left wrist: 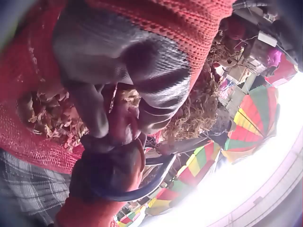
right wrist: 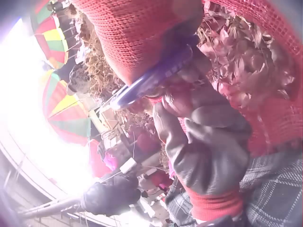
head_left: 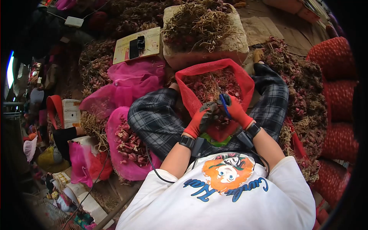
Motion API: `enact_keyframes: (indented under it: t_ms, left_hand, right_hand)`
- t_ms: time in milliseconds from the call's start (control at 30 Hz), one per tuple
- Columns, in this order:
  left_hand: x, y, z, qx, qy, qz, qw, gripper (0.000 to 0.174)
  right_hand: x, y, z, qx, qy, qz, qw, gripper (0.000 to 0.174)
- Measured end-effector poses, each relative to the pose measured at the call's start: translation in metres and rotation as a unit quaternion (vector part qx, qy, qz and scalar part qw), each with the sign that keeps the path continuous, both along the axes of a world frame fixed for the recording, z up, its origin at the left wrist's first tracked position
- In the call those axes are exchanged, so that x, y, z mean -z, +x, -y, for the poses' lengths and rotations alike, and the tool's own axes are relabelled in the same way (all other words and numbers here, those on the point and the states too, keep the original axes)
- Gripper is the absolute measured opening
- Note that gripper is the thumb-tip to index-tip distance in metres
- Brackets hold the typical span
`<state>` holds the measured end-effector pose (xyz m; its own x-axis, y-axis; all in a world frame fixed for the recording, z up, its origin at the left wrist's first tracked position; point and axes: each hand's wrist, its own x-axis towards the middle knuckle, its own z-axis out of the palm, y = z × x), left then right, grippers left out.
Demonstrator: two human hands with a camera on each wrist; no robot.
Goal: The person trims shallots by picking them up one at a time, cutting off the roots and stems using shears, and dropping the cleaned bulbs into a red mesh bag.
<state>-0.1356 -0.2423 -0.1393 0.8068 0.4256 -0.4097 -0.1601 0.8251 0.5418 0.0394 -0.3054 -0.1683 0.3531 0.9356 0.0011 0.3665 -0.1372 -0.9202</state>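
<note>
Both hands wear red gloves with dark grey coated palms and fingers, and they meet over an open red mesh bag (head_left: pixel 247 82) between the knees. My left hand (head_left: pixel 202 119) pinches a shallot (left wrist: pixel 124 126), its pinkish bulb showing between the fingertips in the left wrist view. In my right hand (head_left: pixel 238 111) is a pair of scissors (head_left: pixel 224 105) with blue handles, the fingers curled round the loops. The scissors lie right beside the shallot (right wrist: pixel 177 101), and their blades point away from the body. Loose shallot skins and trimmings (right wrist: pixel 244 66) fill the bag below.
A foam box (head_left: pixel 168 38) heaped with dried shallot tops stands ahead. Left of it, a phone (head_left: pixel 133 50) lies on a board. A pink mesh bag (head_left: pixel 112 157) of shallots sits by the left knee. Shallot heaps (head_left: pixel 303 96) and filled red sacks (head_left: pixel 335 65) line the right.
</note>
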Motion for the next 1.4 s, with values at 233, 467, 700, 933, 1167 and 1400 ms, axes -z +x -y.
enact_keyframes:
  t_ms: [233, 467, 700, 933, 1167, 1400]
  left_hand:
    - [0.007, -0.006, -0.005, -0.142, -0.056, 0.016, 0.988, 0.024]
    - [0.019, 0.001, -0.015, -0.268, -0.069, 0.066, 0.959, 0.021]
    - [0.024, -0.003, -0.013, -0.231, -0.049, 0.081, 0.968, 0.026]
    - [0.017, 0.002, -0.006, -0.231, -0.052, 0.095, 0.967, 0.024]
    - [0.012, -0.002, -0.006, -0.203, -0.097, 0.069, 0.972, 0.026]
    - [0.017, 0.0, -0.011, -0.262, -0.08, 0.064, 0.96, 0.035]
  right_hand:
    - [-0.051, 0.008, 0.012, 0.009, -0.174, -0.181, 0.968, 0.03]
    - [-0.091, 0.017, 0.052, -0.107, -0.208, 0.206, 0.95, 0.048]
    - [-0.089, 0.008, 0.049, -0.134, -0.195, 0.272, 0.933, 0.053]
    - [-0.071, 0.003, 0.043, -0.142, -0.25, 0.294, 0.911, 0.048]
    - [-0.067, 0.003, 0.041, -0.137, -0.273, 0.28, 0.91, 0.037]
    - [-0.082, 0.012, 0.051, -0.114, -0.212, 0.17, 0.956, 0.045]
